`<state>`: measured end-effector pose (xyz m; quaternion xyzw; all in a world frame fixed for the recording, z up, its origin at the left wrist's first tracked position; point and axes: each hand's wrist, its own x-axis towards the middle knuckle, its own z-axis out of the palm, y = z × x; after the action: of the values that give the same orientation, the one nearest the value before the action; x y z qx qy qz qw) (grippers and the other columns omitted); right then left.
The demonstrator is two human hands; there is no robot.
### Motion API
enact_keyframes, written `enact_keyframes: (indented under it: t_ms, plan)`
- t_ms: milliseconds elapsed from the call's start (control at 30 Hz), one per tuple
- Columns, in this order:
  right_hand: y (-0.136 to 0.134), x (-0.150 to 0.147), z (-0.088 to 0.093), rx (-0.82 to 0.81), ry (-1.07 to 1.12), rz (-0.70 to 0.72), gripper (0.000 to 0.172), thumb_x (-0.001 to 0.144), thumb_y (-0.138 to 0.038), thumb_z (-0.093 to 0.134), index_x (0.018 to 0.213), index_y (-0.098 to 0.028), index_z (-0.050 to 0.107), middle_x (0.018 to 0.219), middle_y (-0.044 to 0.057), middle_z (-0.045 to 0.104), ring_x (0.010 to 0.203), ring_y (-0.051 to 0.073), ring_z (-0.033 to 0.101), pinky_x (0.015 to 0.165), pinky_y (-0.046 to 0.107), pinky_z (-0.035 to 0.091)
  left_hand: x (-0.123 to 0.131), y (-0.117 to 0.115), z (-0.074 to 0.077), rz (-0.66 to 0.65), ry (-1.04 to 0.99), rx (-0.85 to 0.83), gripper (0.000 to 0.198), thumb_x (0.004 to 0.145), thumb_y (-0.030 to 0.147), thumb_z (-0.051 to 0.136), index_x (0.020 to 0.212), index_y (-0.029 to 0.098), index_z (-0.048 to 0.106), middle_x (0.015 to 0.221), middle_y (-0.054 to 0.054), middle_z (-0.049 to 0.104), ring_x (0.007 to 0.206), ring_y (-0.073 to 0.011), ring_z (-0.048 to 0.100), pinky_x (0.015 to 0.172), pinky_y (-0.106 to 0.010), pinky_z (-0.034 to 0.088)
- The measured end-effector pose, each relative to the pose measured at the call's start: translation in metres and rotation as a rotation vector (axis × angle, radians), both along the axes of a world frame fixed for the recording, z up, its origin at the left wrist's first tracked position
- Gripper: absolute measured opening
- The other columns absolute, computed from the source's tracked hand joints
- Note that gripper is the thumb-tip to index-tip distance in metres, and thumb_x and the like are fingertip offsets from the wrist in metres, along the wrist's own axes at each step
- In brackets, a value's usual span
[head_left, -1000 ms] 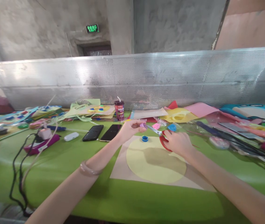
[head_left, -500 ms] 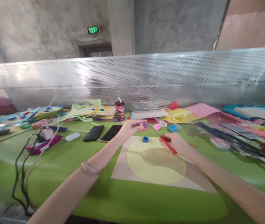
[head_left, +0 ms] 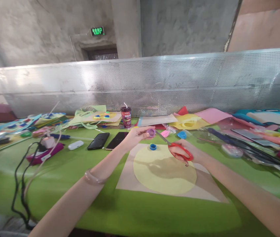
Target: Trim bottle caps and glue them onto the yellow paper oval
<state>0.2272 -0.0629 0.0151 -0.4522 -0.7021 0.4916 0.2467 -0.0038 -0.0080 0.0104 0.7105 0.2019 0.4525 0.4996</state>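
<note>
My left hand (head_left: 137,135) pinches a small purple piece (head_left: 151,132) above the far edge of a beige sheet (head_left: 130,174). My right hand (head_left: 182,152) grips red-handled scissors (head_left: 176,148), fingers through the loops, blades pointing left at the purple piece. A pale yellow paper circle (head_left: 164,171) lies on the beige sheet under both hands. A small blue cap (head_left: 153,146) rests at the circle's far edge, between the hands.
Two dark phones (head_left: 98,140) (head_left: 117,140) and a white case (head_left: 75,144) lie left of the sheet on the green table cover (head_left: 56,171). A cup with a straw (head_left: 126,116) stands behind. Coloured paper scraps, cables (head_left: 18,177) and craft supplies crowd both sides. A perforated metal panel (head_left: 179,79) backs the table.
The scissors turned in my right hand, so the red loops now show face-on. The left hand kept the purple piece almost still.
</note>
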Motion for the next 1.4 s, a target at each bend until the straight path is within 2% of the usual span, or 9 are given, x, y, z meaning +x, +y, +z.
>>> enact_keyframes:
  t_ms: [300, 500, 633, 833, 1000, 1167, 1400]
  plan:
    - [-0.002, 0.005, 0.003, 0.039, -0.001, 0.087, 0.030, 0.076, -0.026, 0.044, 0.047, -0.020, 0.041, 0.028, -0.008, 0.040, 0.025, 0.006, 0.032, 0.032, 0.018, 0.033, -0.002, -0.001, 0.001, -0.057, 0.038, 0.032, 0.039, 0.074, 0.034, 0.062, 0.110, 0.019, 0.061, 0.120, -0.006, 0.058, 0.107, -0.0230, 0.055, 0.095, -0.042, 0.042]
    - [0.001, 0.015, 0.002, -0.034, 0.024, 0.154, 0.024, 0.075, -0.032, 0.037, 0.055, -0.020, 0.042, 0.034, -0.010, 0.034, 0.027, 0.005, 0.027, 0.030, 0.018, 0.021, -0.003, -0.004, 0.003, -0.087, 0.058, 0.043, 0.039, 0.076, 0.034, 0.060, 0.112, 0.019, 0.060, 0.121, -0.009, 0.057, 0.111, -0.0244, 0.052, 0.096, -0.042, 0.040]
    - [0.001, 0.015, 0.003, -0.035, 0.013, 0.168, 0.025, 0.075, -0.035, 0.037, 0.055, -0.020, 0.041, 0.035, -0.010, 0.033, 0.027, 0.005, 0.027, 0.031, 0.018, 0.021, -0.001, -0.003, 0.002, -0.075, 0.053, 0.049, 0.040, 0.076, 0.034, 0.061, 0.113, 0.019, 0.060, 0.121, -0.009, 0.058, 0.107, -0.0229, 0.055, 0.095, -0.041, 0.041]
    - [-0.007, 0.002, 0.009, 0.069, -0.072, 0.074, 0.024, 0.077, -0.032, 0.043, 0.056, -0.021, 0.038, 0.036, -0.009, 0.037, 0.030, 0.006, 0.034, 0.036, 0.020, 0.034, 0.002, 0.001, -0.002, 0.010, 0.012, 0.047, 0.045, 0.074, 0.038, 0.062, 0.115, 0.017, 0.057, 0.112, -0.009, 0.062, 0.096, -0.0192, 0.060, 0.090, -0.037, 0.045]
    - [-0.002, 0.001, 0.002, 0.171, -0.222, -0.053, 0.020, 0.079, -0.028, 0.041, 0.061, -0.021, 0.038, 0.043, -0.008, 0.039, 0.034, 0.008, 0.042, 0.035, 0.021, 0.036, 0.002, 0.006, -0.007, 0.064, -0.025, 0.031, 0.043, 0.075, 0.038, 0.061, 0.111, 0.016, 0.056, 0.106, -0.009, 0.063, 0.087, -0.0164, 0.062, 0.087, -0.036, 0.046]
    - [0.007, 0.003, -0.008, 0.385, -0.430, -0.190, 0.026, 0.084, -0.031, 0.050, 0.063, -0.017, 0.044, 0.052, -0.009, 0.037, 0.042, 0.005, 0.039, 0.041, 0.019, 0.035, 0.003, 0.006, -0.009, 0.069, -0.049, 0.018, 0.041, 0.071, 0.037, 0.066, 0.103, 0.014, 0.058, 0.105, -0.010, 0.063, 0.092, -0.0194, 0.060, 0.088, -0.040, 0.046]
    - [0.008, 0.001, -0.008, 0.628, -0.733, -0.228, 0.024, 0.086, -0.034, 0.051, 0.070, -0.015, 0.053, 0.062, -0.005, 0.051, 0.053, 0.008, 0.047, 0.053, 0.023, 0.041, 0.004, 0.004, -0.007, 0.093, -0.044, -0.007, 0.038, 0.066, 0.032, 0.071, 0.097, 0.014, 0.060, 0.098, -0.008, 0.065, 0.088, -0.0184, 0.061, 0.086, -0.041, 0.046]
